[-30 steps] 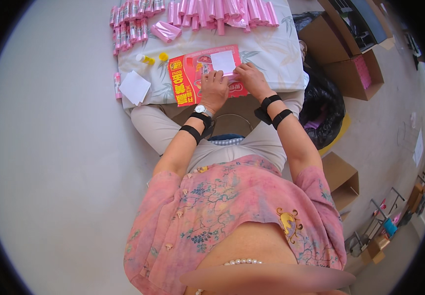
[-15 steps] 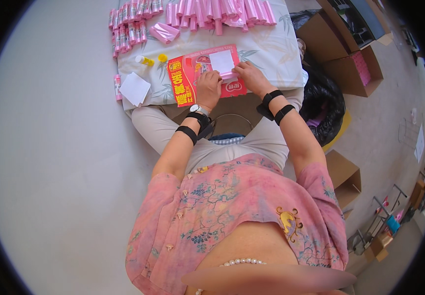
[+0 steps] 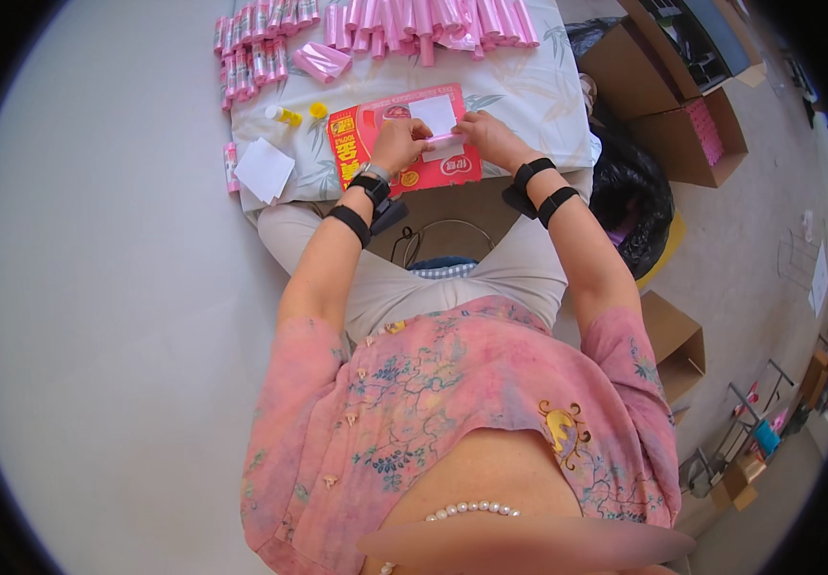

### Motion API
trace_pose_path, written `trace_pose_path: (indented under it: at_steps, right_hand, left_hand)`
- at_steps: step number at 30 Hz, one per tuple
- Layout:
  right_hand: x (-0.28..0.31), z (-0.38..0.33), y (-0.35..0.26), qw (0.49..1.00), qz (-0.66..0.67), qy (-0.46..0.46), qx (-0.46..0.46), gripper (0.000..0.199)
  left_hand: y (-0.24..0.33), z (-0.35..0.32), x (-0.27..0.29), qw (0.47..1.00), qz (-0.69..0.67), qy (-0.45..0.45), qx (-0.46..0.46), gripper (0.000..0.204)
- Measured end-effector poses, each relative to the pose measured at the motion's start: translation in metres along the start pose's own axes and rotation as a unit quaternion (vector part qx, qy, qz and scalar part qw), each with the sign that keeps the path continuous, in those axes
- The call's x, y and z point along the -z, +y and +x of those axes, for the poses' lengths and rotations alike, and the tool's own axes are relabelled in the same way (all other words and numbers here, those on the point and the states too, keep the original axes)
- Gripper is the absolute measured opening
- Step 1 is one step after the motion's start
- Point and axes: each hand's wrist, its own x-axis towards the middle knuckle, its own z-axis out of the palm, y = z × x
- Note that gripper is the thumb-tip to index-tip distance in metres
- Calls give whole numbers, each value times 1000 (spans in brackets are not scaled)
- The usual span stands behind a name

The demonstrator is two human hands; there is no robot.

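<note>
A small pink roll (image 3: 445,141) lies across a white paper sheet (image 3: 431,113), with paper showing on both its far and near sides. My left hand (image 3: 402,145) pinches the roll's left end with curled fingers. At its right end, the fingers of my right hand (image 3: 489,139) are closed on it. Paper and roll rest on a red and yellow printed card (image 3: 366,120) at the table's near edge. Left of the card are a glue stick (image 3: 283,116), its yellow cap (image 3: 318,110) and a stack of white paper sheets (image 3: 264,171).
Many pink rolls (image 3: 404,24) are piled along the table's far side, beside rows of labelled rolls (image 3: 256,67) at far left. One labelled roll (image 3: 231,168) lies by the left edge. Cardboard boxes (image 3: 687,134) and a black bag (image 3: 639,211) stand right of the table.
The pink roll has shifted slightly away from me, and white paper now shows on its near side too. My left hand has turned and moved slightly left.
</note>
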Motion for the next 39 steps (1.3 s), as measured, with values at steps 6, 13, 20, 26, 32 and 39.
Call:
trace_pose_path:
  at_steps: [6,13,20,26,32,39]
  right_hand:
    - [2,5,4,1000,17,0,-1,28]
    - [8,7,6,998,61,-8,-15,28]
    - [10,9,7,994,104,2,-31,26]
    - [6,8,11,994,107,9,-30,25]
    - [7,7,11,994,109,11,-28,25]
    - [2,2,8,989,139,39,-42,24]
  left_hand:
    - [-9,29,13,991,-24,-131,30,23]
    - [-5,37,19,983,-11,-170,71,22]
    - [-14,37,18,985,-57,-149,63,25]
    - [-13,36,17,986,-61,-146,44,24]
    - [-13,36,16,986,-64,-145,56,25]
    - [-11,34,15,988,-22,-141,51,19]
